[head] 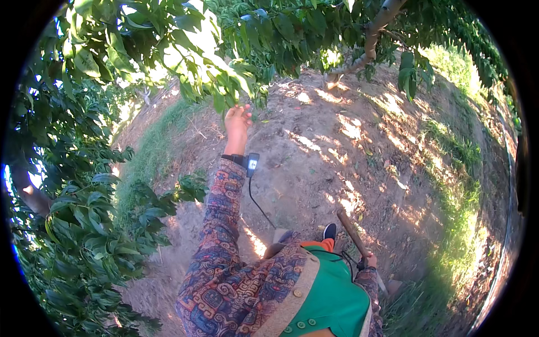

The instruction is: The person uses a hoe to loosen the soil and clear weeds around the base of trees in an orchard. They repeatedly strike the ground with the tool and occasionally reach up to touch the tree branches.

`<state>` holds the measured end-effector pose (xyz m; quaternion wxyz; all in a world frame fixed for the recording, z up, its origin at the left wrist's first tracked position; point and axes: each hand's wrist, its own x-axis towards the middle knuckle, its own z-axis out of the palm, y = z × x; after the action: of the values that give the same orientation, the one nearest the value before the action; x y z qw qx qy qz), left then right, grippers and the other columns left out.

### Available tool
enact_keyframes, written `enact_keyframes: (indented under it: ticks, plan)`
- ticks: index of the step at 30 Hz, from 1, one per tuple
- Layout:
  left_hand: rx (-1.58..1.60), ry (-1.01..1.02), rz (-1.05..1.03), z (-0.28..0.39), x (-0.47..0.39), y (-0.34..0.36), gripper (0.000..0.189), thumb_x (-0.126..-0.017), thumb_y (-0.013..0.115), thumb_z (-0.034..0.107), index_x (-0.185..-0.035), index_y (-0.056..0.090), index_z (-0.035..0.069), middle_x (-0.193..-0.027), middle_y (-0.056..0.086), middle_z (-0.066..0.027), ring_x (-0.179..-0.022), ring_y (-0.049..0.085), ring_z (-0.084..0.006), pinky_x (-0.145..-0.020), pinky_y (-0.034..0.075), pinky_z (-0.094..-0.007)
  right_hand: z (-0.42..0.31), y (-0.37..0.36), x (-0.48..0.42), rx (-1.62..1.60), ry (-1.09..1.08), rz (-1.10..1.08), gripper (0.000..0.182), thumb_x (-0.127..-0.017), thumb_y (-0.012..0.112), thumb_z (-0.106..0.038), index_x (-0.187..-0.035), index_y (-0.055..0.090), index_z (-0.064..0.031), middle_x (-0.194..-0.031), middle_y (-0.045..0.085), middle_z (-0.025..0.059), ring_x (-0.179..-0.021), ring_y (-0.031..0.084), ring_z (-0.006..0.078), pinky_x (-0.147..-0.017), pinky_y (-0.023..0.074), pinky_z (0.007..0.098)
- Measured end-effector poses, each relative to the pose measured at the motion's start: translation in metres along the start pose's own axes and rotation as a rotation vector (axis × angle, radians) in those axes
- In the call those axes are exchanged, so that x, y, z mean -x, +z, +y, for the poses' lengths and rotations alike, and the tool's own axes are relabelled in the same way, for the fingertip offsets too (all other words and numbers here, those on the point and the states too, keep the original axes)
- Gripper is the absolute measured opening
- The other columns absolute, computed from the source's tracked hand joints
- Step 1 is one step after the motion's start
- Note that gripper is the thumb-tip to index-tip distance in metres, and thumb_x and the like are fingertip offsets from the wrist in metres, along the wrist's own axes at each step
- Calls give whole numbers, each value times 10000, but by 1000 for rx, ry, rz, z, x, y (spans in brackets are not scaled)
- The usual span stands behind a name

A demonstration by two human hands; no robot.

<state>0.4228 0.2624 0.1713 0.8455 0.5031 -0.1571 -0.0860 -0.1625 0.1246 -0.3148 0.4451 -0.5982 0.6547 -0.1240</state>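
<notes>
My left hand (238,118) is raised ahead of me at the lower edge of a leafy tree branch (225,86). Its fingertips are at the leaves, but whether they pinch one is too small to tell. A wrist-worn device (252,164) with a black cable sits on that arm. Low at my right side, my right hand (370,260) grips a tool's wooden handle (351,231), which points forward. A pale, blade-like part (382,284) shows behind that hand; the tool's kind is unclear.
Dense foliage (97,236) hangs close on my left. Ahead, a bent tree limb (370,42) reaches down towards a short trunk (332,80). Sloping bare soil (294,168) has fallen leaves. Grass (459,210) grows on the right, beside a long thin line (507,202).
</notes>
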Motion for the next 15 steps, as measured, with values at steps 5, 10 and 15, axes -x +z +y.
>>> enact_keyframes:
  ticks: [5,10,15]
  plan:
    - [-21,5,-6,-6,-12,-10,75,-837,512,62,-893,486,104,-790,585,-42,-558,488,-102,-439,363,-222,5,3,-3,-167,-54,-17,136,-728,592,-148,-784,608,-26,-678,589,40,-691,579,145,-573,436,305]
    - [-106,-23,34,-5,-10,-20,109,-825,496,35,-915,489,97,-773,578,-49,-523,481,-104,-424,351,-220,19,13,-17,-271,-39,-91,98,-711,589,-111,-766,607,-32,-673,586,22,-668,570,135,-558,432,289]
    - [-282,68,119,-1,8,3,145,-834,442,16,-966,496,39,-757,565,-66,-527,523,-110,-384,373,-226,45,11,-39,-234,-30,-66,107,-684,608,-106,-766,609,-38,-667,584,14,-634,571,147,-544,432,288]
